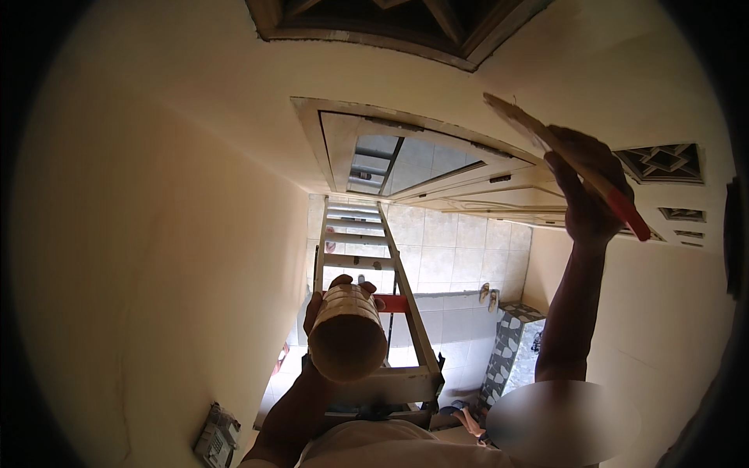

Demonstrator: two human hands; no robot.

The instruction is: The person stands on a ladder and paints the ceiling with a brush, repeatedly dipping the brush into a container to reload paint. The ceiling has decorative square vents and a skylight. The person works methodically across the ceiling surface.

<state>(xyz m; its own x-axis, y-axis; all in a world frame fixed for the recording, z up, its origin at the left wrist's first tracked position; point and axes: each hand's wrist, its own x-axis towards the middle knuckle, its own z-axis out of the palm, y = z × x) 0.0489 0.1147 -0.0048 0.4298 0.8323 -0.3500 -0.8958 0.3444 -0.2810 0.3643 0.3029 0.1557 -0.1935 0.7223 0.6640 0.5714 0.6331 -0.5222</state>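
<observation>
My left hand (313, 309) is closed around a cream, ridged plastic tub (347, 335) in front of my chest. The tub's open mouth faces me, but its inside is dim and I cannot make out what it holds. Raised to the right, my right hand (587, 183) grips a paintbrush (538, 132) seen edge-on. Its pale end points up and left near the wall, and its red handle end sticks out below the hand. The fingers wrap the middle of the brush.
A stepladder (413, 312) stands below me. Beyond it are a framed door (511, 168) with glass and a tiled floor (445, 242). Patterned vents (662, 164) pierce the wall. Lower right is a dark-patterned block (499, 351); lower left, a wall-mounted box (218, 438).
</observation>
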